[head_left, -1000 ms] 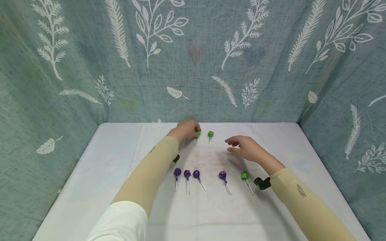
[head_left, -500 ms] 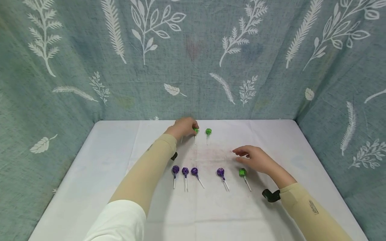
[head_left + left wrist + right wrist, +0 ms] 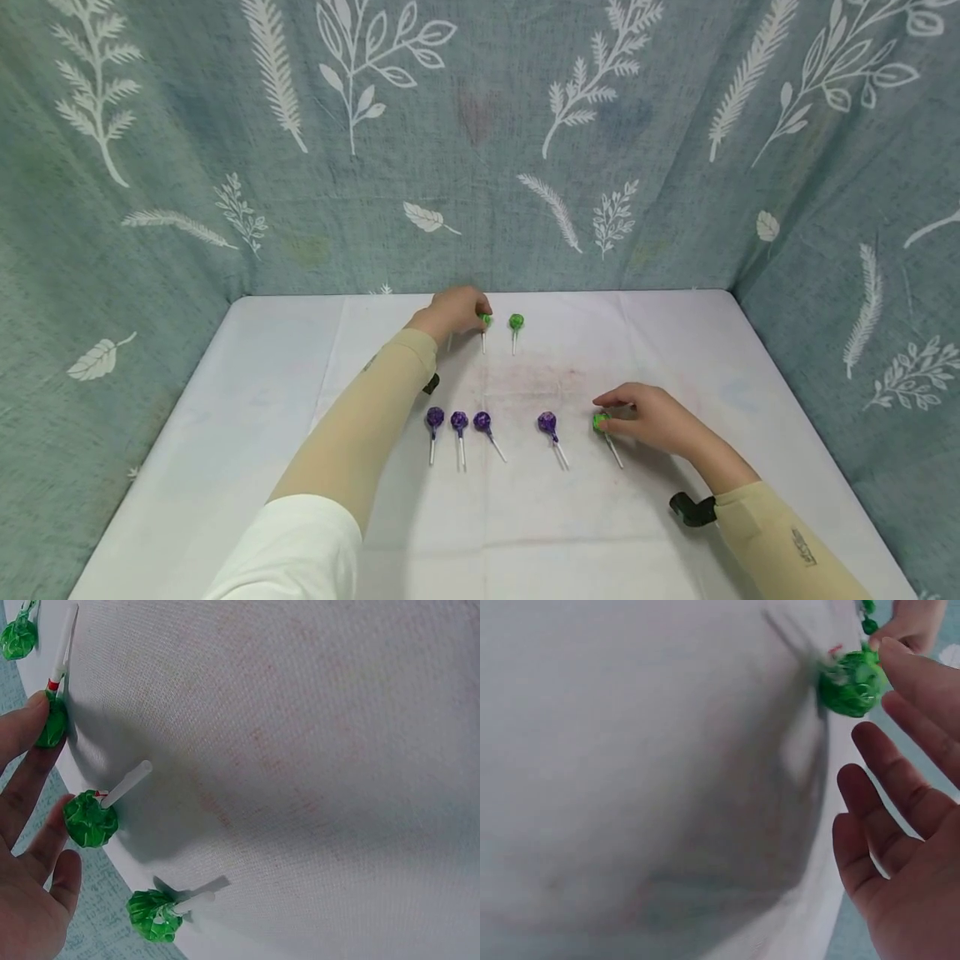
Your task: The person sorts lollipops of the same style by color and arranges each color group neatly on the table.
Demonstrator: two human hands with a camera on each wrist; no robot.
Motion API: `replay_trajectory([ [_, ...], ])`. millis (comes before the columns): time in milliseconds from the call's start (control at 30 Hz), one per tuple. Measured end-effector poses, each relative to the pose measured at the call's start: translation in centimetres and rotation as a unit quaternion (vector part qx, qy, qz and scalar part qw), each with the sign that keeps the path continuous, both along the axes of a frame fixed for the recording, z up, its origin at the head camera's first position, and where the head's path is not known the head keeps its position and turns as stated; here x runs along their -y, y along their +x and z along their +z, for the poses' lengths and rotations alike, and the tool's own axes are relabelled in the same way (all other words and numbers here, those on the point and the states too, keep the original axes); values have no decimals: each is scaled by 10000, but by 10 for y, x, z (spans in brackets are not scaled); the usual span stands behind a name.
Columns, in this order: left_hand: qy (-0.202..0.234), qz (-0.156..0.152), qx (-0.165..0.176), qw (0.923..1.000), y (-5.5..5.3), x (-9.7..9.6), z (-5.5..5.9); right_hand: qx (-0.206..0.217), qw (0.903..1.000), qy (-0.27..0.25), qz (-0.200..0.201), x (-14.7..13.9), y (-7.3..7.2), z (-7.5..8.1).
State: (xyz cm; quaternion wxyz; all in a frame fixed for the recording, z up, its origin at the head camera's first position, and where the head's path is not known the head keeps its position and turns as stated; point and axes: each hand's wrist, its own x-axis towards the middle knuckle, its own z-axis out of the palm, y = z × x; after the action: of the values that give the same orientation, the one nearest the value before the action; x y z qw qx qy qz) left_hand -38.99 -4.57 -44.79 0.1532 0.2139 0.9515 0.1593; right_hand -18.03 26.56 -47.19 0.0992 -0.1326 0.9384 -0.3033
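At the back of the table, my left hand (image 3: 453,310) pinches a green-wrapped lollipop (image 3: 54,724) between thumb and finger; its white stick rests near the cloth. Close under the other fingers of that hand lies a second green lollipop (image 3: 91,819), with another green lollipop (image 3: 154,915) further along. To the right of the pinched one is a green lollipop (image 3: 517,322). My right hand (image 3: 660,421) reaches over a front green lollipop (image 3: 851,684), thumb and fingers spread beside its head, not closed around it. Left of it lies a purple lollipop (image 3: 547,423).
Three purple lollipops, among them the leftmost purple lollipop (image 3: 435,418), lie in a row at front left-centre. The white-covered table (image 3: 540,533) ends at a patterned blue-green curtain (image 3: 480,200) behind and at both sides.
My right hand has come down and toward the front, from above the table's middle to the front green lollipop. The left hand stays at the same lollipop. The head view has shifted slightly.
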Motion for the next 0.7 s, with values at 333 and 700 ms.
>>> replay_trajectory([
  [333, -11, 31, -17, 10000, -1, 1, 4, -251, 9992, 299, 17, -1, 2, -6],
  [700, -101, -7, -3, 9999, 0, -1, 1, -175, 9987, 477, -48, 0, 1, -7],
])
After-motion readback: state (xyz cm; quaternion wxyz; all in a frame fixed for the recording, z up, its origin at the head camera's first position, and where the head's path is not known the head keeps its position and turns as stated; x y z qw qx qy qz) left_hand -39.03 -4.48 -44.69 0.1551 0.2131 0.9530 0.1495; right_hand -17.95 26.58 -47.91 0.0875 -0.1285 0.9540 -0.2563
